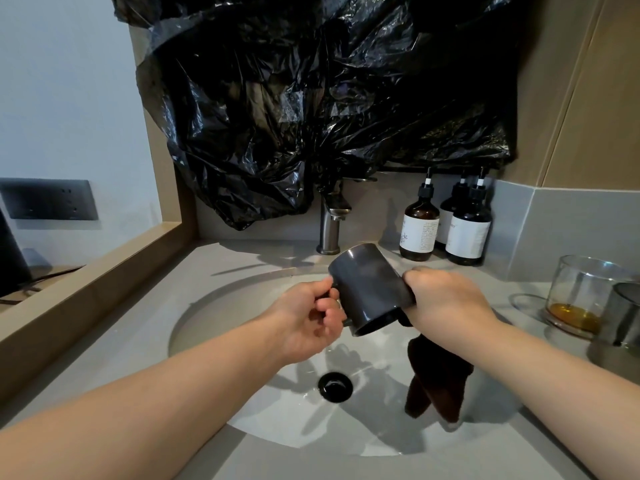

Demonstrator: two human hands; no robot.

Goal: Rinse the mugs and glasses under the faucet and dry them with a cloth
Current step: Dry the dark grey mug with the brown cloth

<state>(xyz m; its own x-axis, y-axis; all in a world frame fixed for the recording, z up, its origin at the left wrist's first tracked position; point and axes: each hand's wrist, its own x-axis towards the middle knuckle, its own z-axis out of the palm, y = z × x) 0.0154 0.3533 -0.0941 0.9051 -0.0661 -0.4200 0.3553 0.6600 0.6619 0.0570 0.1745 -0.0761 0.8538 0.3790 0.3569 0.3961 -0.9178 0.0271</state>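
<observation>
Bare forearms reach over a white oval sink basin [242, 410] set in the grey stone bench [104, 341]. Above it, a dark grey glossy mug [367, 285] is held tilted below the brushed steel faucet [330, 230]. The left hand [311, 317] grips its handle. The right hand [446, 299] clasps its wall, and a dark brown cloth [440, 386] hangs from under the palm. A clear glass with amber liquid [581, 296] stands on the bench at right.

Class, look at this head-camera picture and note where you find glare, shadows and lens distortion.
Head view: glare streaks the crumpled black plastic and the wet sink. Head view: the left hand, right hand and mug cast soft-edged shadows into that sink. Head view: the wide lens stretches the forearms at the bottom and leans the wooden ledge.
</observation>
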